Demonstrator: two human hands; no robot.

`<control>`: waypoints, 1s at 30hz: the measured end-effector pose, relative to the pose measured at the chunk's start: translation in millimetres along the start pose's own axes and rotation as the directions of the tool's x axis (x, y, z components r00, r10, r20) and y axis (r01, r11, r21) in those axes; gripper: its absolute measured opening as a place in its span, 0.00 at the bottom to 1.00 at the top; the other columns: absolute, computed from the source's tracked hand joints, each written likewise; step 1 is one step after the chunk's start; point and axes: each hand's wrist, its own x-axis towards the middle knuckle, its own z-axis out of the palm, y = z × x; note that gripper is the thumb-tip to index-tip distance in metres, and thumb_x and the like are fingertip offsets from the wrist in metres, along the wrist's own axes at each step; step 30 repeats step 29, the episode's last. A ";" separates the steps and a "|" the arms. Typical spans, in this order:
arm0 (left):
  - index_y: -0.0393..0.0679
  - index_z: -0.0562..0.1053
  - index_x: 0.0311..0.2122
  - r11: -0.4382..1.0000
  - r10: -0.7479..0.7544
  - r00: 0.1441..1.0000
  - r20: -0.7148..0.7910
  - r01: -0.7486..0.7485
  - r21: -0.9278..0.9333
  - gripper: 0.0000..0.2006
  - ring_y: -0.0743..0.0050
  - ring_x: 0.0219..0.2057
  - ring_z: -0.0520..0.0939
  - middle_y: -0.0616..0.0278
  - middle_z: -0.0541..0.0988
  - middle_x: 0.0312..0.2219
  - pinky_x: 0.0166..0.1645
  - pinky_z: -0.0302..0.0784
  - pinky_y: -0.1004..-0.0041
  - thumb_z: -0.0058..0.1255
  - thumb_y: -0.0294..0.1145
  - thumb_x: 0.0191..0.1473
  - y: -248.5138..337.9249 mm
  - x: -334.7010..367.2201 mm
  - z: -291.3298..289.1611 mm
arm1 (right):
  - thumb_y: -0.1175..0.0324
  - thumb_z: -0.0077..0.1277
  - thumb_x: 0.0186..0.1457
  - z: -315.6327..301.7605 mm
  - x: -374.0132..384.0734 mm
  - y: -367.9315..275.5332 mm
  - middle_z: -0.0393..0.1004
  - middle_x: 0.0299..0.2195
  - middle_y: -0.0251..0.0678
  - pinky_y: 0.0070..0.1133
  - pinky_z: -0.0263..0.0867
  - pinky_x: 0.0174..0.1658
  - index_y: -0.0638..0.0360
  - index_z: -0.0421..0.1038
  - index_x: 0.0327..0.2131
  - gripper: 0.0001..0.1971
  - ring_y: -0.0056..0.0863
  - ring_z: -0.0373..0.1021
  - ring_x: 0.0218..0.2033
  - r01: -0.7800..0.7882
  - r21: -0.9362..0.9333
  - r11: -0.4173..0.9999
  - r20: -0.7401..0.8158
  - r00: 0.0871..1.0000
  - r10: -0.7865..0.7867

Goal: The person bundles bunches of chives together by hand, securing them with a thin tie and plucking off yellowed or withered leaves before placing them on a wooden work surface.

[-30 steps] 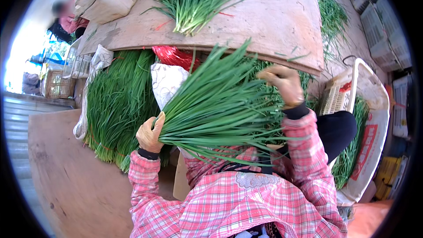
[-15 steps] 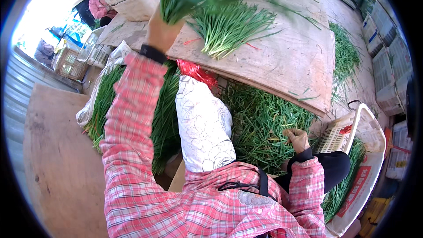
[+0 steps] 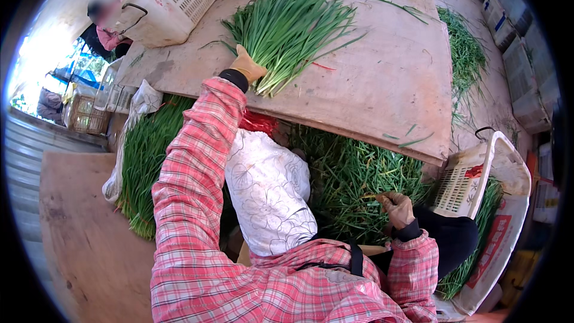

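My left hand (image 3: 249, 67) rests at the pale stalk ends of a bunch of long green leaves like garlic chives (image 3: 291, 30), on the wooden board (image 3: 382, 78). Its thumb points up and its other fingers lie curled against the stalks, partly hidden. Low on the right, my right hand (image 3: 397, 208) has its fingers pinched together, with a thin yellowish leaf (image 3: 371, 196) poking out of them. Beneath that hand spreads a heap of loose green leaves (image 3: 347, 176). A red strand (image 3: 323, 66) lies beside the bunch.
A patterned white cloth (image 3: 263, 185) covers my lap, near red strands (image 3: 258, 122). More chives (image 3: 149, 161) stand upright on the left. On the right is a white basket (image 3: 457, 185) of greens. A white crate (image 3: 173, 3) and a person (image 3: 107, 33) are at far left.
My left hand has come down toward me with the raised bunch, which now lies on the board over the leaves there. My right hand has moved slightly down, and the yellowish leaf now shows.
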 end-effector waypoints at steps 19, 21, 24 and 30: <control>0.38 0.64 0.51 0.877 0.290 0.909 0.300 -0.126 -0.464 0.26 0.64 0.48 0.72 0.51 0.70 0.48 0.51 0.67 0.65 0.50 0.44 0.52 -77.5 41.4 -0.5 | 0.64 0.53 0.51 16.2 -14.3 -16.3 0.74 0.22 0.39 0.24 0.65 0.28 0.61 0.76 0.30 0.10 0.25 0.69 0.23 0.165 -0.130 0.978 -0.092 0.980 -0.177; 0.45 0.63 0.54 0.814 0.187 0.940 0.284 0.013 -0.580 0.23 0.68 0.47 0.73 0.57 0.70 0.49 0.49 0.69 0.64 0.46 0.42 0.56 -102.3 38.0 -21.9 | 0.67 0.55 0.49 6.1 -26.4 -38.1 0.74 0.23 0.39 0.23 0.66 0.29 0.62 0.76 0.29 0.08 0.24 0.70 0.25 0.322 -0.112 0.940 -0.081 0.940 -0.331; 0.44 0.64 0.50 0.713 0.099 0.941 0.323 0.160 -0.683 0.24 0.66 0.40 0.76 0.59 0.73 0.42 0.39 0.74 0.63 0.48 0.49 0.53 -86.4 31.1 -32.3 | 0.68 0.55 0.50 -37.9 -75.7 -48.7 0.74 0.23 0.38 0.22 0.66 0.29 0.63 0.76 0.29 0.07 0.25 0.70 0.26 0.441 -0.040 0.897 -0.314 0.846 -0.431; 0.44 0.61 0.56 0.489 0.414 0.867 0.277 0.045 -0.871 0.27 0.59 0.45 0.75 0.54 0.70 0.49 0.45 0.74 0.64 0.45 0.48 0.55 -70.1 38.8 -10.0 | 0.67 0.52 0.54 -102.4 -157.0 -38.8 0.74 0.25 0.31 0.16 0.66 0.31 0.56 0.75 0.36 0.07 0.19 0.69 0.26 0.417 0.273 0.867 -0.713 0.693 -0.109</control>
